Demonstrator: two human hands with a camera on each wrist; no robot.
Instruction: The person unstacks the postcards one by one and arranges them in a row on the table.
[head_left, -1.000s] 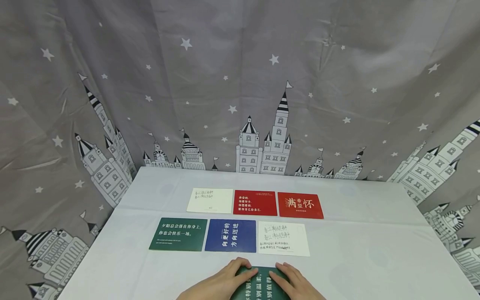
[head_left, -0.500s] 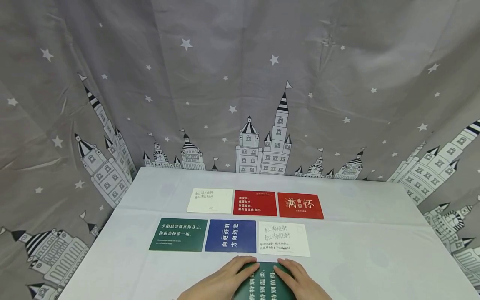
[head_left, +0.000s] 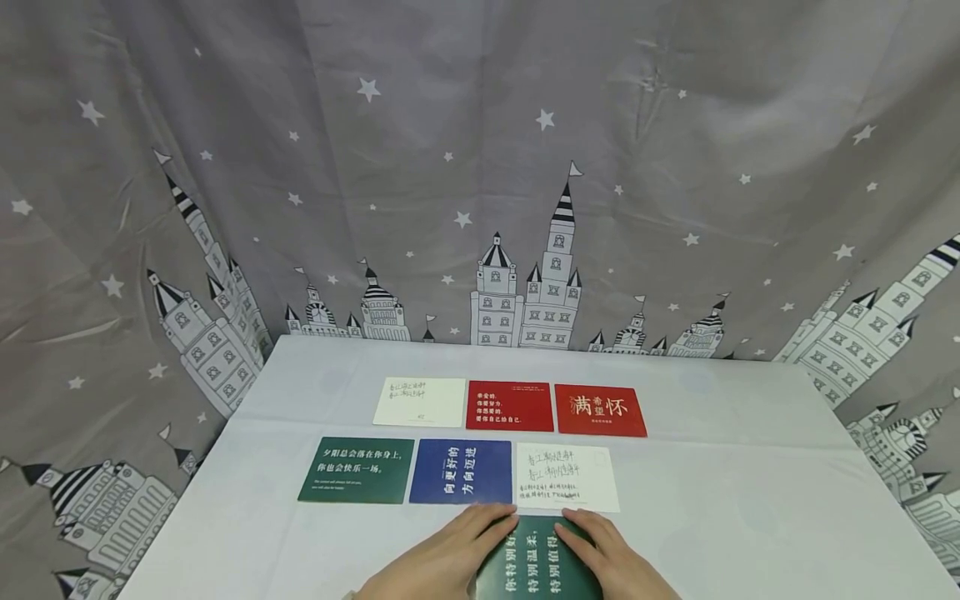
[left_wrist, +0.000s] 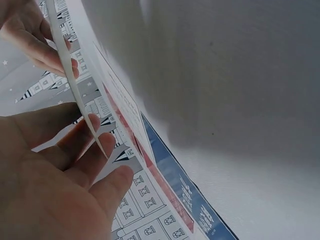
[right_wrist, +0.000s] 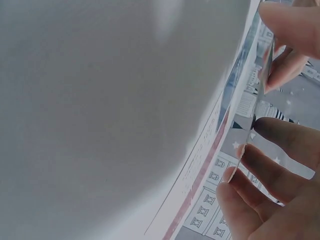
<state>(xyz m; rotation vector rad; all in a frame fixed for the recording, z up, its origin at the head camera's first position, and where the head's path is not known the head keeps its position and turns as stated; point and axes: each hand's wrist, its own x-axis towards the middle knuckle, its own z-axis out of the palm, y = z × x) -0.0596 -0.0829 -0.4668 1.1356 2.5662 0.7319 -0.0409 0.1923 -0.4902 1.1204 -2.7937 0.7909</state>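
Both hands hold a dark green postcard [head_left: 540, 571] with white lettering, low in the middle of the head view. My left hand [head_left: 442, 554] grips its left edge, and my right hand [head_left: 618, 558] has the opposite edge. Seen edge-on in the left wrist view, the postcard [left_wrist: 65, 57] is raised off the table, pinched by fingers and thumb. The right wrist view likewise has the right hand [right_wrist: 285, 200] at the card's side. Just beyond the held card lie a white handwritten postcard [head_left: 566, 477] and a blue one [head_left: 461, 472]. Its near edge is cut off by the frame.
Left of the blue card lies another green postcard [head_left: 356, 471]. A farther row has a white card [head_left: 420, 402] and two red cards, one in the middle [head_left: 510, 407] and one at right [head_left: 600, 411]. A grey castle-print curtain [head_left: 465, 167] hangs behind the white table [head_left: 750, 500].
Both hands have moved forward and slightly right with the green postcard, bringing it closer to the near row. More of its lettering shows. The cards on the table have not moved.
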